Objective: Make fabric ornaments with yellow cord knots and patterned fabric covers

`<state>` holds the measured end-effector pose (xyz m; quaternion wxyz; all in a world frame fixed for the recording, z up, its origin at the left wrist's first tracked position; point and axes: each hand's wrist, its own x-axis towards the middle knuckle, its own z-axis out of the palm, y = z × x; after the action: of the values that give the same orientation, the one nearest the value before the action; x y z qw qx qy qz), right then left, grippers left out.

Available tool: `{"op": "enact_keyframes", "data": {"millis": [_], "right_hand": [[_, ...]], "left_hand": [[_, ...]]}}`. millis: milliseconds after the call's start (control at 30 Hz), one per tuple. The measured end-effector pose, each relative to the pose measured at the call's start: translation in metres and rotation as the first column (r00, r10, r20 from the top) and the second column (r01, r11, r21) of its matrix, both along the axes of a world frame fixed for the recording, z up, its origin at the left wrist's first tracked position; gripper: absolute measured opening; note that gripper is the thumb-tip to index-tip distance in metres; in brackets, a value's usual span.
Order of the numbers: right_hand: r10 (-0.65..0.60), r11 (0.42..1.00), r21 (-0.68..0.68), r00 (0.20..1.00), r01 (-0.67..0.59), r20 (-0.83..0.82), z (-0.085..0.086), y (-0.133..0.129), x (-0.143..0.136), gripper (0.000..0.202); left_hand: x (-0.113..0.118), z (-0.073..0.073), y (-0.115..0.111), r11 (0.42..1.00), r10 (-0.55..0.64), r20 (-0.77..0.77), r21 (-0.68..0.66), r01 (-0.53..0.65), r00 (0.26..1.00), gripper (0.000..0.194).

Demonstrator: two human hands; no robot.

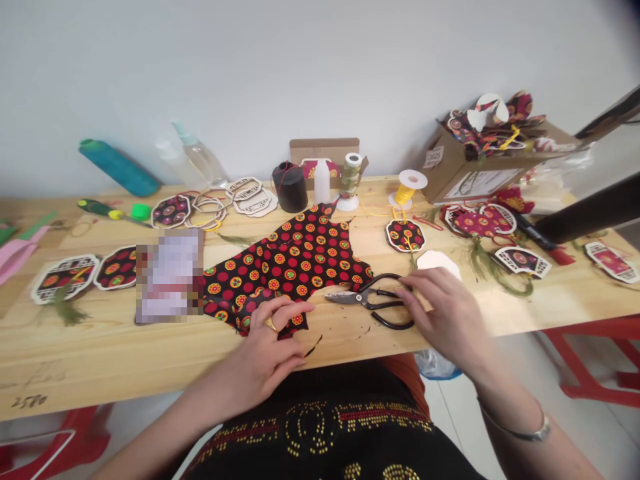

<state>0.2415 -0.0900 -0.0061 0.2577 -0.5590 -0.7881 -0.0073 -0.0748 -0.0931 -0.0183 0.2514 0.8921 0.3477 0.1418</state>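
Observation:
A piece of black fabric [300, 257] with red dots and yellow flowers lies spread on the wooden table. My left hand [275, 340] rests on its lower edge, fingers apart, with a ring on one finger. To the right of the fabric is a pair of scissors [370, 300] with black handles, its blades pointing left. The fingertips of my right hand [440, 307] are closed at the right end of the handles. Just behind that hand lies a white scalloped piece [439, 264], partly covered by it. Small dark scraps [314, 345] lie near the table's front edge.
Several fabric-covered ornaments [406, 235] lie about the table. Along the wall stand a teal thread cone [120, 168], a black spool [290, 188], a white bottle [323, 181] and a yellow thread spool [406, 192]. A filled cardboard box [450, 167] and a black post [595, 207] are at right.

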Motion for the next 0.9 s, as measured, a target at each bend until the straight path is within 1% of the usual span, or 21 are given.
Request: {"op": "enact_keyframes", "data": {"millis": [67,100,133,167,200,267,300,333,367,433,467,500,533,567,600,633,667,700,767,833,900], "right_hand": [[0.103,0.993,-0.054,0.991,-0.108,-0.091,0.001,-0.003,-0.016,0.014],[0.142,0.985,-0.078,0.98,-0.153,-0.136,0.001,-0.005,-0.023,0.014],[0.177,0.975,-0.099,0.967,-0.197,-0.181,0.001,-0.006,-0.029,0.014],[0.207,0.965,-0.117,0.953,-0.237,-0.224,0.002,-0.008,-0.036,0.014],[0.238,0.952,-0.128,0.937,-0.277,-0.257,0.002,-0.008,-0.042,0.015],[0.32,0.92,-0.141,0.908,-0.367,-0.272,0.004,-0.009,-0.058,0.018],[0.382,0.894,-0.143,0.891,-0.424,-0.246,0.005,-0.01,-0.066,0.02],[0.459,0.857,-0.158,0.865,-0.491,-0.202,0.006,-0.01,-0.074,0.022],[0.533,0.812,-0.175,0.83,-0.557,-0.165,0.007,-0.01,-0.08,0.023],[0.664,0.705,-0.223,0.737,-0.674,-0.127,0.007,-0.011,-0.084,0.022],[0.702,0.661,-0.246,0.7,-0.709,-0.132,0.006,-0.012,-0.081,0.021],[0.718,0.635,-0.264,0.681,-0.726,-0.144,0.006,-0.012,-0.075,0.022],[0.7,0.645,-0.277,0.696,-0.713,-0.159,0.006,-0.013,-0.065,0.024],[0.637,0.705,-0.266,0.752,-0.657,-0.168,0.006,-0.013,-0.054,0.025],[0.546,0.788,-0.235,0.822,-0.57,-0.163,0.007,-0.013,-0.043,0.026],[0.443,0.861,-0.199,0.883,-0.467,-0.156,0.008,-0.012,-0.032,0.024],[0.362,0.904,-0.184,0.921,-0.385,-0.146,0.01,-0.011,-0.022,0.02],[0.308,0.924,-0.196,0.943,-0.329,-0.127,0.011,-0.009,-0.015,0.019],[0.252,0.929,-0.262,0.965,-0.262,-0.071,0.012,-0.006,-0.008,0.029],[0.249,0.912,-0.336,0.969,-0.236,-0.004,0.01,-0.003,-0.009,0.041],[0.257,0.903,-0.37,0.965,-0.219,0.057,0.007,-0.003,-0.013,0.047]], "left_hand": [[-0.003,0.006,-0.001,0.991,0.043,0.061,-0.128,-0.035,0.997,0.014],[-0.005,0.011,0.0,0.976,0.09,0.113,-0.206,-0.065,0.989,0.015],[-0.006,0.016,0.001,0.955,0.158,0.187,-0.278,-0.102,0.97,0.014],[-0.006,0.022,0.002,0.939,0.24,0.286,-0.309,-0.148,0.928,0.013],[-0.006,0.026,0.003,0.927,0.311,0.365,-0.32,-0.196,0.878,0.012],[-0.002,0.033,0.007,0.909,0.404,0.474,-0.304,-0.285,0.783,0.011],[0.001,0.035,0.008,0.904,0.425,0.504,-0.282,-0.322,0.752,0.011],[0.004,0.035,0.01,0.903,0.429,0.518,-0.255,-0.345,0.74,0.01],[0.007,0.033,0.011,0.909,0.418,0.508,-0.232,-0.348,0.753,0.009],[0.01,0.027,0.012,0.925,0.376,0.434,-0.223,-0.307,0.819,0.013],[0.01,0.022,0.012,0.928,0.356,0.368,-0.247,-0.279,0.859,0.017],[0.01,0.018,0.012,0.92,0.356,0.32,-0.285,-0.27,0.878,0.021],[0.009,0.013,0.012,0.91,0.37,0.287,-0.302,-0.283,0.883,0.025],[0.009,0.01,0.013,0.906,0.384,0.26,-0.29,-0.308,0.886,0.027],[0.009,0.007,0.014,0.908,0.397,0.245,-0.247,-0.339,0.884,0.027],[0.01,0.006,0.015,0.917,0.393,0.232,-0.179,-0.358,0.89,0.026],[0.011,0.005,0.018,0.933,0.36,0.219,-0.089,-0.349,0.907,0.026],[0.014,0.006,0.021,0.948,0.309,0.202,0.01,-0.318,0.929,0.025],[0.022,0.007,0.028,0.965,0.169,0.166,0.17,-0.197,0.971,0.027],[0.03,0.008,0.037,0.96,0.063,0.1,0.266,-0.087,0.993,0.033],[0.036,0.009,0.045,0.95,0.008,0.009,0.311,-0.01,1.0,0.041]]}}
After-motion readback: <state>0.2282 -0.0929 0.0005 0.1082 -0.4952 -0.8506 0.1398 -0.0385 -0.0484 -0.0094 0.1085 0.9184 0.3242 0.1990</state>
